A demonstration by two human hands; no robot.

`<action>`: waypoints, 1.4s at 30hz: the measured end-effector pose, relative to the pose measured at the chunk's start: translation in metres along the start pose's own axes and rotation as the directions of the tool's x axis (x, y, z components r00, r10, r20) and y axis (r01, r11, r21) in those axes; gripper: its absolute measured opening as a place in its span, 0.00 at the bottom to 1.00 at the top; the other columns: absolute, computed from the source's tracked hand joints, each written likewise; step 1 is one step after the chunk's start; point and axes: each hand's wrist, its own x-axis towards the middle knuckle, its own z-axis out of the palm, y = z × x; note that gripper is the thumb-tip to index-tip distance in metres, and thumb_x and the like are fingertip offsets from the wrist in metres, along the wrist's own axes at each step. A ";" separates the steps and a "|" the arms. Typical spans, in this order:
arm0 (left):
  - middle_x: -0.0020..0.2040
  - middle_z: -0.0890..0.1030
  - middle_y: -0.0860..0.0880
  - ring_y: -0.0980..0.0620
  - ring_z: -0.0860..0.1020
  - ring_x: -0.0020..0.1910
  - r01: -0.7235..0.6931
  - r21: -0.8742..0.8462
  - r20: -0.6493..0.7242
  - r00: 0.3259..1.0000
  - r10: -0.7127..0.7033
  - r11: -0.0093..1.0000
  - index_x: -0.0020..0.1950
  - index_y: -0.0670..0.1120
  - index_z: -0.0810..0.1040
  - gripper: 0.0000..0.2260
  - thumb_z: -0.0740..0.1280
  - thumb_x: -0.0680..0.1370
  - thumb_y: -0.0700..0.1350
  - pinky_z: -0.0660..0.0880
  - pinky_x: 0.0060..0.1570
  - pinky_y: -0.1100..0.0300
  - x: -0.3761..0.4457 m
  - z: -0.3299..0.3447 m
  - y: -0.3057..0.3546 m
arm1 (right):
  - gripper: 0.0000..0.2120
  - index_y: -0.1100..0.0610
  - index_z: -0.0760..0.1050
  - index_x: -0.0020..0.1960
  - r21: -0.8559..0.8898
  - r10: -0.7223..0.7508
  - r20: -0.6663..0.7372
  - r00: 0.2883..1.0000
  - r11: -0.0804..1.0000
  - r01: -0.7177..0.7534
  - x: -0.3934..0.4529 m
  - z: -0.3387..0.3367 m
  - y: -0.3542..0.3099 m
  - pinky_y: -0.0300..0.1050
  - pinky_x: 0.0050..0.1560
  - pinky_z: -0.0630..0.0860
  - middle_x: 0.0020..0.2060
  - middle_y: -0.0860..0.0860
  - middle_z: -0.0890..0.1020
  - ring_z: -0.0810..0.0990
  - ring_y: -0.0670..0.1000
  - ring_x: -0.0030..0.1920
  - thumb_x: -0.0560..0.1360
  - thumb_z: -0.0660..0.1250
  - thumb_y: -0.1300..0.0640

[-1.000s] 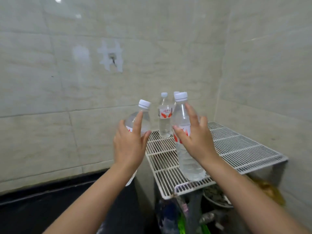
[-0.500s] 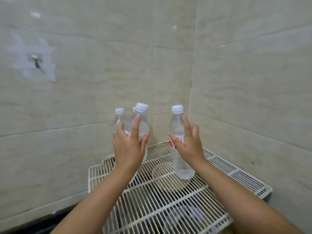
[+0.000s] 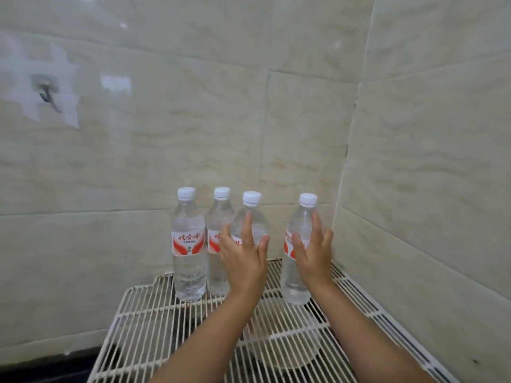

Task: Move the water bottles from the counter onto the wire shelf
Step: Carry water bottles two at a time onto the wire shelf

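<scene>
At the upper left of the frame a small dark wall fitting (image 3: 45, 89) sits in a pale star-shaped patch on the tiled wall (image 3: 166, 120). Along the lower left edge a dark strip of counter (image 3: 41, 366) shows below the tiles.

In the lower middle a white wire shelf (image 3: 154, 327) runs into the corner where the two tiled walls meet. Four clear water bottles with white caps and red-and-white labels stand upright on it, near its back edge.

The leftmost bottle (image 3: 189, 244) stands free, its label facing the camera. The second bottle (image 3: 218, 239) stands just beside it on the right, a little further back, and the two look close enough to touch, though I cannot tell whether they do.

The left hand (image 3: 243, 258) comes up from the bottom centre, fingers straight and spread, in front of the third bottle (image 3: 253, 217). Its index finger lies up along the bottle's front, and the thumb sticks out to the right. The lower half of this bottle is hidden behind the hand and wrist, so I cannot tell whether the palm presses on it.

Right of centre, apart from the other three, is the fourth bottle (image 3: 300, 244). The right hand (image 3: 315, 252) is at its right side with fingers straight and loosely spread, the fingertips at the bottle's shoulder and the thumb across the label; nothing is curled round it.

Beneath the shelf wires, at lower centre, a pale round bowl-like shape (image 3: 287, 346) shows blurred.
</scene>
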 end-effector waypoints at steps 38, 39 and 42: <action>0.71 0.70 0.45 0.47 0.68 0.69 -0.170 0.403 0.407 0.913 -0.010 0.899 0.70 0.44 0.68 0.18 0.60 0.80 0.42 0.65 0.66 0.58 0.061 -0.069 0.047 | 0.17 0.56 0.71 0.66 -0.333 0.061 0.852 0.520 0.830 0.448 0.104 -0.089 -0.083 0.37 0.42 0.73 0.64 0.56 0.73 0.77 0.47 0.44 0.78 0.61 0.58; 0.70 0.70 0.44 0.46 0.69 0.68 -0.171 0.421 0.402 0.915 -0.015 0.891 0.69 0.44 0.69 0.18 0.60 0.79 0.42 0.66 0.66 0.56 0.061 -0.069 0.047 | 0.17 0.54 0.71 0.66 -0.304 0.066 0.864 0.499 0.859 0.411 0.104 -0.092 -0.086 0.32 0.39 0.72 0.65 0.56 0.72 0.75 0.44 0.41 0.77 0.61 0.60; 0.69 0.71 0.43 0.45 0.70 0.67 -0.175 0.435 0.397 0.918 -0.014 0.883 0.69 0.43 0.69 0.18 0.60 0.79 0.42 0.67 0.65 0.55 0.061 -0.065 0.046 | 0.21 0.53 0.67 0.69 -0.272 0.088 0.865 0.494 0.910 0.314 0.100 -0.093 -0.086 0.36 0.42 0.76 0.66 0.55 0.70 0.76 0.49 0.49 0.77 0.62 0.58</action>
